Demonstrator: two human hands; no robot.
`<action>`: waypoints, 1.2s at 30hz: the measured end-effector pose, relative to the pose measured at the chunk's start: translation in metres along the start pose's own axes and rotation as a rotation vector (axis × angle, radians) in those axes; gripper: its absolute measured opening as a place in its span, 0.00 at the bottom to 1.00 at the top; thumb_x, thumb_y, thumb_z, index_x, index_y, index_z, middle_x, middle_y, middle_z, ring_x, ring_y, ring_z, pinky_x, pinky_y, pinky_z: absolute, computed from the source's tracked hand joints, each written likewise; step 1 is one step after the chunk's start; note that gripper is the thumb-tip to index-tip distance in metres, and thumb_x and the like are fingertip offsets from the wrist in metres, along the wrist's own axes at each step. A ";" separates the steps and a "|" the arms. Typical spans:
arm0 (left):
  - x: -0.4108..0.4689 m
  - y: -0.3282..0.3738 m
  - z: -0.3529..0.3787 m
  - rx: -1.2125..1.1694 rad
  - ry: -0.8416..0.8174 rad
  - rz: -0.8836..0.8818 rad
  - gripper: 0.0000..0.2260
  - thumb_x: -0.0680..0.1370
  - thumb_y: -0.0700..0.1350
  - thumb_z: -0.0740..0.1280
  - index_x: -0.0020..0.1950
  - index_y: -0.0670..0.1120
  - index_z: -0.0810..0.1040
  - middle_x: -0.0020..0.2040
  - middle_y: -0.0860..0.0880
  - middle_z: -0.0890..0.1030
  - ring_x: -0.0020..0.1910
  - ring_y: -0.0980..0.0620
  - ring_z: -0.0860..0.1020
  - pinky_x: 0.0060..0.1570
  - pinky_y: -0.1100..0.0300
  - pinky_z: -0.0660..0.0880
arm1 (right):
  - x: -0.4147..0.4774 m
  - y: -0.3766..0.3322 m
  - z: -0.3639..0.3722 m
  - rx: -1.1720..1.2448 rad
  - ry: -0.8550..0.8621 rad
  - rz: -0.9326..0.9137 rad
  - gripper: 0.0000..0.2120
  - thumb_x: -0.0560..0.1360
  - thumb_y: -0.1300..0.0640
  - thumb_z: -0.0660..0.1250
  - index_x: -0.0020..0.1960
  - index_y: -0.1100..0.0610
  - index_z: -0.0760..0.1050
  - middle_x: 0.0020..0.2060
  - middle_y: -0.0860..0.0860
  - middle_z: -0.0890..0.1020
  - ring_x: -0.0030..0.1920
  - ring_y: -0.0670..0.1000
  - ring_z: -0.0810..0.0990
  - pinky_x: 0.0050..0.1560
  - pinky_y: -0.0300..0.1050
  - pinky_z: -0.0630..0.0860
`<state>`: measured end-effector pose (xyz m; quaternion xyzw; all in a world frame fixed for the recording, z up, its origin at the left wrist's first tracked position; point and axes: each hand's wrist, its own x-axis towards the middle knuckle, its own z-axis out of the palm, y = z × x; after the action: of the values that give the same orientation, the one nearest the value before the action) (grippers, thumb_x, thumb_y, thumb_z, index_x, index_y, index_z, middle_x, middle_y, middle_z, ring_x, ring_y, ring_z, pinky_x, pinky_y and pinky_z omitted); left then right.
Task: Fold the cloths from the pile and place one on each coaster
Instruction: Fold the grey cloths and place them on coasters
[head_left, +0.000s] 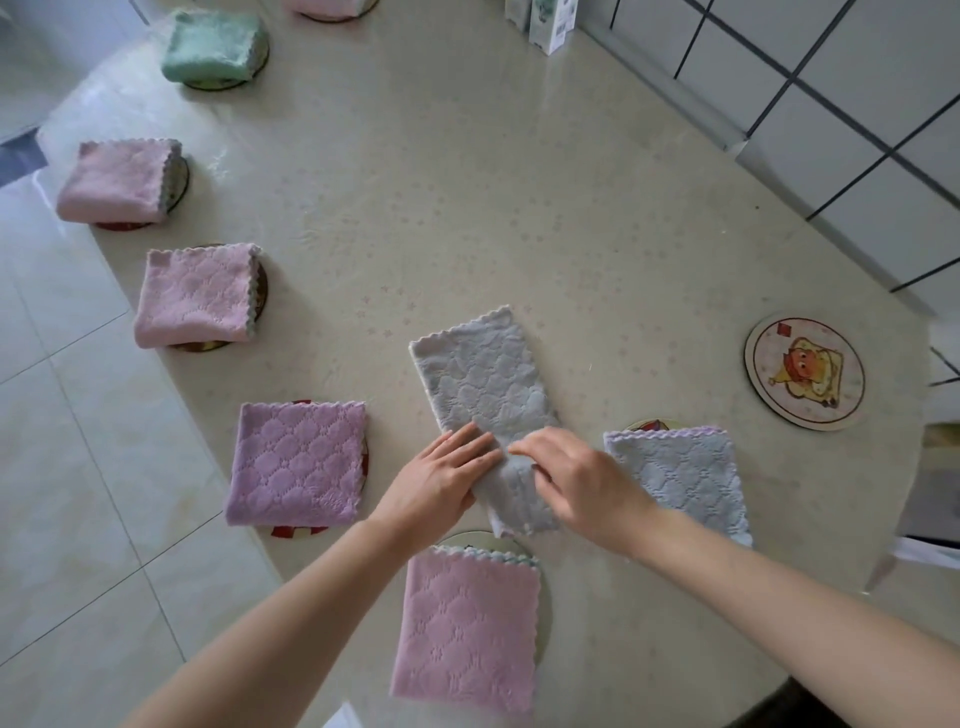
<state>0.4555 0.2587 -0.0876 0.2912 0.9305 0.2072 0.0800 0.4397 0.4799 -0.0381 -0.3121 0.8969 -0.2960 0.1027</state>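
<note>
A folded, quilted pink cloth (467, 629) covers the near coaster (498, 543); the round printed coaster (804, 373) at right lies bare. The grey cloth (483, 384), a long scallop-edged strip, lies on the table (519, 182), its near end pressed by the flat left hand (436, 483) and pinched by the right hand (576, 478).

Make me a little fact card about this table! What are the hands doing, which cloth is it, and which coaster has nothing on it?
Being folded: grey cloth, a long strip in the middle of the table
Left hand: fingers flat on the grey cloth
Right hand: fingers curled, pinching the cloth's near part
Bare coaster: one, on the right, with a toast cartoon
Folded on coasters: seven in view: green cloth, purple cloth, blue cloth, four pink cloths
Likely next: grey cloth goes on the bare coaster
</note>
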 end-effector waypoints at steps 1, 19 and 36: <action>-0.004 -0.002 0.000 -0.020 -0.022 0.023 0.21 0.74 0.43 0.68 0.68 0.47 0.74 0.68 0.49 0.74 0.70 0.45 0.69 0.70 0.49 0.65 | 0.000 0.010 0.000 -0.057 -0.035 -0.031 0.19 0.71 0.67 0.64 0.61 0.59 0.74 0.55 0.53 0.78 0.56 0.53 0.77 0.57 0.46 0.75; -0.014 -0.013 -0.024 -0.625 -0.117 -0.388 0.16 0.79 0.38 0.64 0.62 0.53 0.79 0.59 0.59 0.79 0.60 0.64 0.75 0.59 0.69 0.71 | -0.013 0.064 0.013 -0.109 -0.154 -0.168 0.23 0.72 0.64 0.65 0.66 0.56 0.70 0.59 0.52 0.78 0.59 0.50 0.76 0.59 0.45 0.74; 0.044 -0.033 -0.038 -1.225 0.024 -1.158 0.08 0.78 0.45 0.67 0.53 0.42 0.79 0.47 0.42 0.83 0.39 0.48 0.82 0.35 0.56 0.82 | 0.095 0.057 -0.002 0.270 -0.093 0.712 0.13 0.70 0.54 0.65 0.31 0.55 0.66 0.27 0.50 0.72 0.32 0.52 0.71 0.36 0.47 0.73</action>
<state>0.3924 0.2468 -0.0682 -0.3290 0.6567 0.6048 0.3076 0.3360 0.4582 -0.0700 0.0223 0.8966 -0.3426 0.2798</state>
